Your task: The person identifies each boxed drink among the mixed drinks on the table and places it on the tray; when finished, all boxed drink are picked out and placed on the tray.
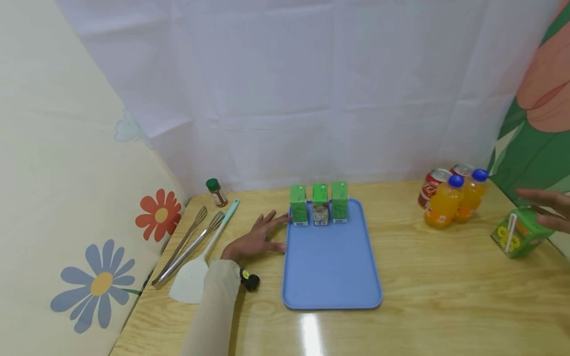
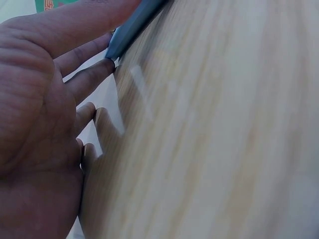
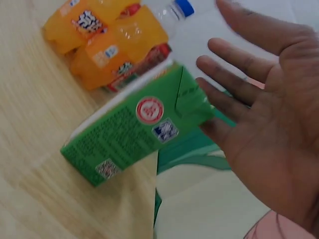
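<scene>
At the left rim of a blue tray (image 1: 331,272), my left hand (image 1: 256,241) rests with spread fingers touching the edge. In the left wrist view, the fingertips of that hand (image 2: 45,94) meet the tray's side (image 2: 132,32). Three green drink cartons (image 1: 340,202) stand upright in a row at the tray's far end. On the far right, another green drink carton (image 1: 523,232) with a straw on its side stands on the table. My right hand (image 1: 552,210) is beside its top, fingers extended; in the right wrist view the palm (image 3: 279,99) faces the carton (image 3: 134,124), ungripped.
Two orange drink bottles (image 1: 444,202) with blue caps stand before two red cans (image 1: 431,187) at the back right. On the left lie two metal utensils with slotted heads (image 1: 187,252) and a white turner (image 1: 191,279). A green-lidded spice jar (image 1: 216,193) stands behind them.
</scene>
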Motion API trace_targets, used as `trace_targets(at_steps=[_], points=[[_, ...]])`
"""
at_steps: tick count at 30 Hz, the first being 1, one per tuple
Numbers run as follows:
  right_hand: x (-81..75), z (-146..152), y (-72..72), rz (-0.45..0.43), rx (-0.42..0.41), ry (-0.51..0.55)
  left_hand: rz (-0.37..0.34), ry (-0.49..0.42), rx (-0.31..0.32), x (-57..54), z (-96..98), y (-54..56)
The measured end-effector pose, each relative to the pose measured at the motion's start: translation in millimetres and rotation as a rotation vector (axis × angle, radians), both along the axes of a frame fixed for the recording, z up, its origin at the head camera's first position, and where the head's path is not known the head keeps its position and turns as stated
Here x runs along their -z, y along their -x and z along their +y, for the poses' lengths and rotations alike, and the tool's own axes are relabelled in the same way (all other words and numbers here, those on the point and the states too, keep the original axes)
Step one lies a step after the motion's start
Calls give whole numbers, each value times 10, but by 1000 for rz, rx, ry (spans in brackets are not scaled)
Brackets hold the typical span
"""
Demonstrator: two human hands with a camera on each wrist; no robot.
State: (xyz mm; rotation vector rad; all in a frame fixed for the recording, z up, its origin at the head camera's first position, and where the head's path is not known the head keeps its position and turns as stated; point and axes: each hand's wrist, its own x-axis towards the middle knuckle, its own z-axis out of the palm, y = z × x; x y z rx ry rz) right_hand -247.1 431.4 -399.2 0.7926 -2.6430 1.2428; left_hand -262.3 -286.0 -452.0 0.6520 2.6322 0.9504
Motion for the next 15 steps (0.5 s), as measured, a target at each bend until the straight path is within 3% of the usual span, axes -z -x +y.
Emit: trace_targets(at_steps=[4, 9, 15], points=[[170, 70, 19, -8, -48, 0, 7, 1, 6, -3, 8, -2], [325, 76, 74, 57, -129, 130, 22, 8, 11, -1, 8, 9], [436, 47, 30, -32, -78, 264, 19, 9, 12, 9, 8, 12]])
